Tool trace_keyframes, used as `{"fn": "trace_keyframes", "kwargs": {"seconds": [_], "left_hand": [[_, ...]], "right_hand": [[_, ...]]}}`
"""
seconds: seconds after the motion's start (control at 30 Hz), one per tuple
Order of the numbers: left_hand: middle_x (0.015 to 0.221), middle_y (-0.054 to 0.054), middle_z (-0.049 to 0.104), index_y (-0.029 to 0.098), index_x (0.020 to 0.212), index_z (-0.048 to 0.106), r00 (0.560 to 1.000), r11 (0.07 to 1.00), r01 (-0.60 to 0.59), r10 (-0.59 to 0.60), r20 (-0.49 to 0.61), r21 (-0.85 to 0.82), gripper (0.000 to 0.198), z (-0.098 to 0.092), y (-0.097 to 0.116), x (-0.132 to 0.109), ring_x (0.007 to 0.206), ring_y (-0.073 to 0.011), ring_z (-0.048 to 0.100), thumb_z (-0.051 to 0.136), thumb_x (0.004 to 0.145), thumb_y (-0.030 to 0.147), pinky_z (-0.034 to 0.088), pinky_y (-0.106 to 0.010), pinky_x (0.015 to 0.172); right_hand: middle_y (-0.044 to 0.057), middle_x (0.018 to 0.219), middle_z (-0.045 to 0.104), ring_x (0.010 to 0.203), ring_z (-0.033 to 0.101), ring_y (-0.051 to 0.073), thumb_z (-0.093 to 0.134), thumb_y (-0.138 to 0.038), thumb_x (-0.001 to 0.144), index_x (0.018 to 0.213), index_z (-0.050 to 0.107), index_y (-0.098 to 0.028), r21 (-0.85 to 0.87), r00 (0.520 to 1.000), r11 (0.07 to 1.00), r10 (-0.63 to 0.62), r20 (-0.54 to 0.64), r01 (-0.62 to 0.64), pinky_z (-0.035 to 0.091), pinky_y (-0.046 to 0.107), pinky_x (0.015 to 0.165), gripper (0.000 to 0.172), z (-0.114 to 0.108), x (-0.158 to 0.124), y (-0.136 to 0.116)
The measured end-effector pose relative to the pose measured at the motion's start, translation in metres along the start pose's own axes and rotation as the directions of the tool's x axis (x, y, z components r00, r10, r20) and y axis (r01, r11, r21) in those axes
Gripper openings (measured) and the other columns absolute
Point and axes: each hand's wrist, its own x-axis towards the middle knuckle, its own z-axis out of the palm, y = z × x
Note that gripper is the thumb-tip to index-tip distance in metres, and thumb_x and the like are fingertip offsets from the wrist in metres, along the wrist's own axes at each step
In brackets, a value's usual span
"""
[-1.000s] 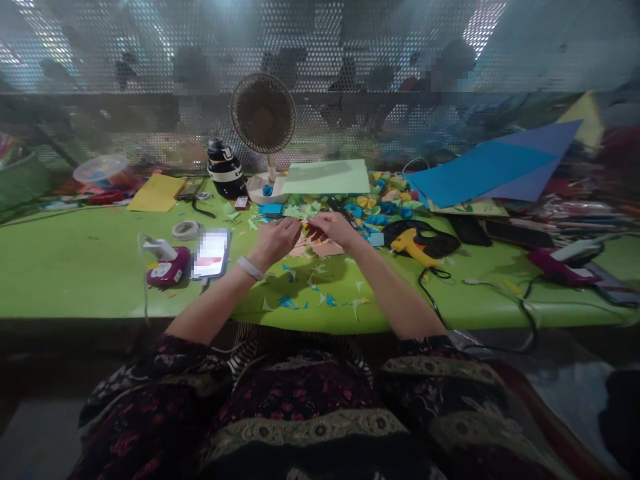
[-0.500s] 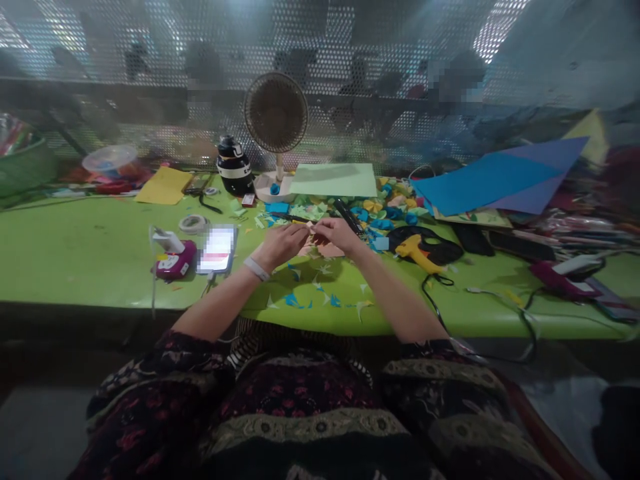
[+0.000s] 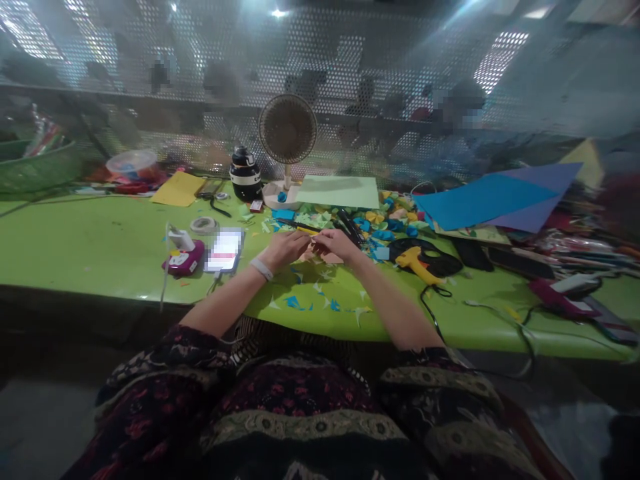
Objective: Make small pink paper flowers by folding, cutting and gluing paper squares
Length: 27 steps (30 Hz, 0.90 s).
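Note:
My left hand (image 3: pixel 289 247) and my right hand (image 3: pixel 337 243) meet fingertip to fingertip above the green table (image 3: pixel 120 257). Both are closed in a pinch on a small piece of peach paper (image 3: pixel 313 241), mostly covered by the fingers. Below them lie more peach paper pieces (image 3: pixel 331 256). Just past the fingertips are a thin black and yellow tool (image 3: pixel 303 228) and a black stapler-like object (image 3: pixel 351 227). Blue and white paper scraps (image 3: pixel 293 303) are scattered near the table's front edge.
A fan (image 3: pixel 288 129), a black bottle (image 3: pixel 246 175) and a green paper sheet (image 3: pixel 340 191) stand or lie at the back. Left are a lit phone (image 3: pixel 225 250), a tape roll (image 3: pixel 203 225) and a purple socket block (image 3: pixel 183 259). Rightward lies a yellow glue gun (image 3: pixel 417 264) with its cord.
My head view has shifted and tilted slightly, so the background sits lower in the picture. Both hands stay together, with the fingers slightly shifted around the small paper piece.

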Motion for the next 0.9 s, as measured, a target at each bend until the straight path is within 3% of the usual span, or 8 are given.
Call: {"fn": "trace_keyframes", "kwargs": {"seconds": [0.3, 0.4, 0.47, 0.57, 0.7, 0.8, 0.9], "left_hand": [[0.102, -0.014, 0.076, 0.016, 0.101, 0.072, 1.0, 0.997, 0.017, -0.016, 0.016, -0.075, 0.03, 0.006, -0.003, -0.002, 0.085, -0.0195, 0.071, 0.043, 0.1, 0.024, 0.052, -0.03, 0.073], [0.112, -0.016, 0.075, 0.016, 0.11, 0.071, 0.994, 0.984, 0.106, -0.102, 0.034, -0.144, 0.027, 0.003, -0.003, -0.003, 0.094, -0.0236, 0.071, 0.053, 0.095, 0.03, 0.054, -0.034, 0.079], [0.119, -0.017, 0.072, 0.016, 0.119, 0.069, 0.978, 0.951, 0.208, -0.206, 0.031, -0.23, 0.038, 0.0, -0.003, -0.004, 0.102, -0.0269, 0.07, 0.063, 0.09, 0.039, 0.054, -0.037, 0.085], [0.125, -0.016, 0.07, 0.017, 0.129, 0.065, 0.937, 0.804, 0.339, -0.336, 0.097, -0.488, 0.056, -0.006, -0.002, -0.004, 0.109, -0.0279, 0.067, 0.069, 0.084, 0.05, 0.054, -0.037, 0.089], [0.114, -0.014, 0.072, 0.016, 0.13, 0.064, 0.846, 0.441, 0.442, -0.495, 0.199, -0.781, 0.058, -0.007, 0.003, -0.001, 0.103, -0.0245, 0.067, 0.068, 0.084, 0.053, 0.054, -0.032, 0.082], [0.098, -0.011, 0.074, 0.014, 0.109, 0.073, 0.788, 0.298, 0.42, -0.589, 0.181, -0.857, 0.049, -0.007, 0.005, 0.003, 0.091, -0.0208, 0.066, 0.068, 0.083, 0.056, 0.052, -0.029, 0.077], [0.082, -0.007, 0.072, 0.014, 0.084, 0.075, 0.775, 0.234, 0.432, -0.59, 0.225, -0.871, 0.043, -0.009, 0.005, 0.006, 0.078, -0.0181, 0.064, 0.075, 0.075, 0.057, 0.049, -0.027, 0.069]], "right_hand": [[0.0, 0.055, 0.066, 0.048, 0.057, 0.007, 0.08, -0.029, 0.079, 0.06, 0.063, -0.016, 0.014, 1.0, 1.0, -0.02, -0.016, 0.02, 0.047, 0.018, 0.052, 0.029, 0.002, -0.001, -0.003], [-0.001, 0.054, 0.065, 0.049, 0.058, 0.009, 0.079, -0.029, 0.077, 0.06, 0.061, -0.017, 0.017, 0.999, 0.999, -0.037, -0.028, 0.038, 0.048, 0.019, 0.053, 0.028, 0.002, -0.001, -0.004], [-0.001, 0.054, 0.065, 0.05, 0.059, 0.009, 0.077, -0.028, 0.077, 0.059, 0.06, -0.018, 0.022, 0.999, 0.999, -0.043, -0.023, 0.043, 0.049, 0.02, 0.053, 0.027, 0.0, -0.002, -0.005], [0.0, 0.055, 0.066, 0.051, 0.06, 0.01, 0.075, -0.026, 0.076, 0.06, 0.06, -0.017, 0.034, 0.999, 0.998, -0.052, 0.011, 0.052, 0.049, 0.02, 0.054, 0.023, -0.004, -0.003, -0.006], [0.001, 0.057, 0.067, 0.053, 0.062, 0.011, 0.075, -0.027, 0.072, 0.065, 0.064, -0.016, 0.028, 0.995, 0.998, -0.058, 0.079, 0.056, 0.05, 0.021, 0.056, 0.017, -0.009, -0.006, -0.006], [0.001, 0.058, 0.068, 0.055, 0.064, 0.012, 0.078, -0.029, 0.068, 0.068, 0.065, -0.016, 0.026, 0.99, 0.998, -0.054, 0.13, 0.051, 0.051, 0.023, 0.059, 0.019, -0.011, -0.007, -0.006], [0.0, 0.058, 0.068, 0.055, 0.064, 0.012, 0.079, -0.031, 0.065, 0.067, 0.065, -0.016, 0.037, 0.986, 0.998, -0.062, 0.158, 0.057, 0.052, 0.023, 0.061, 0.021, -0.013, -0.008, -0.006]]}}
